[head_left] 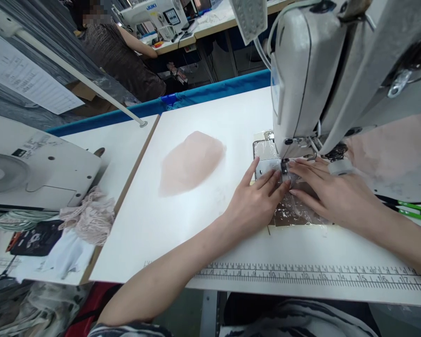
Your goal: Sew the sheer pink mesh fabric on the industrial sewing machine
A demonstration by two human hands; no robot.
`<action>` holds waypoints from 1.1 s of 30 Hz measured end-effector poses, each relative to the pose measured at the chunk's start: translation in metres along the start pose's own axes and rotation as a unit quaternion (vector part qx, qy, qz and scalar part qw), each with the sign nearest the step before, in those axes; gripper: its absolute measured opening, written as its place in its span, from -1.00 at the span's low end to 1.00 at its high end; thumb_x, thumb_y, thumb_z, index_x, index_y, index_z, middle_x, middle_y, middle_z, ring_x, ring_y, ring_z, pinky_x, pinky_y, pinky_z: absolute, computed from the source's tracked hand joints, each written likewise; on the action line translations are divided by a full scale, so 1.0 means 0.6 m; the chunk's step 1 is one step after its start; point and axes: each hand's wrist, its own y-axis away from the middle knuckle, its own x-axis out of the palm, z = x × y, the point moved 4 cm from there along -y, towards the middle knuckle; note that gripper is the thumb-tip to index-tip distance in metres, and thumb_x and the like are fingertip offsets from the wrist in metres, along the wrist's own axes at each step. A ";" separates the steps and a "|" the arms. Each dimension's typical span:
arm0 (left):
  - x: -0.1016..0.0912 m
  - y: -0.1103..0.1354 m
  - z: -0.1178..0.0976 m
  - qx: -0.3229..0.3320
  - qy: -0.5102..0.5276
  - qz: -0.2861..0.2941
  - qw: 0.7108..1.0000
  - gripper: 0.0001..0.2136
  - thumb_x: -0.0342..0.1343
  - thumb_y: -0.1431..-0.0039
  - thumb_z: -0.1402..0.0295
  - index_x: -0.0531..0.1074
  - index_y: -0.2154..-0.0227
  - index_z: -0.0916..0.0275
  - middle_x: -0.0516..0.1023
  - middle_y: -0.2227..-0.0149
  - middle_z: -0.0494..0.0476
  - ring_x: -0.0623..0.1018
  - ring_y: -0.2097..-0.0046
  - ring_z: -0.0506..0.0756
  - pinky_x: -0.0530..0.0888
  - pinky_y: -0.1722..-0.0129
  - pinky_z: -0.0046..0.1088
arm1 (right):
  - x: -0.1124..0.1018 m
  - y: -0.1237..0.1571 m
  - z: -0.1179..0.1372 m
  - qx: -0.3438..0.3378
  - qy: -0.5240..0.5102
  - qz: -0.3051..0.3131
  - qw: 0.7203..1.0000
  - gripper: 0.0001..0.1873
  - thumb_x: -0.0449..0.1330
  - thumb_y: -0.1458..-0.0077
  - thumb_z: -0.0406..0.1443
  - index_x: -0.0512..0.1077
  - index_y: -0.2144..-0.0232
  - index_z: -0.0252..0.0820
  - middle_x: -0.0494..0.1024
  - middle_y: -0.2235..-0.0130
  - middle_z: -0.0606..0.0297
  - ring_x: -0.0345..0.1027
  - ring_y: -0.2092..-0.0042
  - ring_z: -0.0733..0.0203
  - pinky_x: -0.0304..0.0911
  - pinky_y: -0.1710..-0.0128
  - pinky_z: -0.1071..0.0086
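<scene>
Both my hands rest on the white sewing table under the head of a white sewing machine. My left hand lies flat with fingers stretched toward the needle area, pressing something small that I cannot make out. My right hand lies flat on the other side, fingers stretched out beside the presser foot. Beneath them is the taped metal needle plate. A pale pink fabric piece lies apart on the table to the left.
A printed ruler strip runs along the table's front edge. Green-handled snips lie at the right. Pink lace and clutter sit at the left beside another machine. Another person sits at a far workstation.
</scene>
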 end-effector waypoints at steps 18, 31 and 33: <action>-0.002 0.006 0.002 -0.019 0.051 -0.077 0.996 -0.74 -0.02 -0.40 0.44 0.50 -0.01 0.39 0.60 -0.04 0.25 0.58 -0.11 0.12 0.14 -0.41 0.00 | -0.031 0.020 0.038 -0.137 0.001 -0.045 0.990 -0.78 0.12 -0.23 -0.43 0.51 0.12 -0.21 0.64 0.11 0.18 0.52 0.10 0.06 0.38 0.01 0.12; -0.009 0.014 -0.007 -0.008 0.022 -0.085 0.996 -0.76 0.00 -0.38 0.47 0.52 0.03 0.39 0.62 0.00 0.24 0.59 -0.09 0.13 0.25 -0.37 -0.02 | -0.047 0.020 0.043 -0.188 -0.018 -0.091 0.978 -0.81 0.22 -0.17 -0.50 0.57 0.20 -0.23 0.68 0.16 0.26 0.57 0.12 0.12 0.48 0.01 0.17; -0.008 0.013 -0.008 -0.008 0.019 -0.087 0.996 -0.76 0.01 -0.38 0.47 0.52 0.03 0.41 0.62 0.00 0.25 0.59 -0.09 0.14 0.25 -0.37 -0.02 | -0.046 0.020 0.042 -0.188 -0.018 -0.092 0.978 -0.81 0.22 -0.17 -0.50 0.57 0.20 -0.24 0.68 0.16 0.25 0.57 0.12 0.12 0.48 0.01 0.17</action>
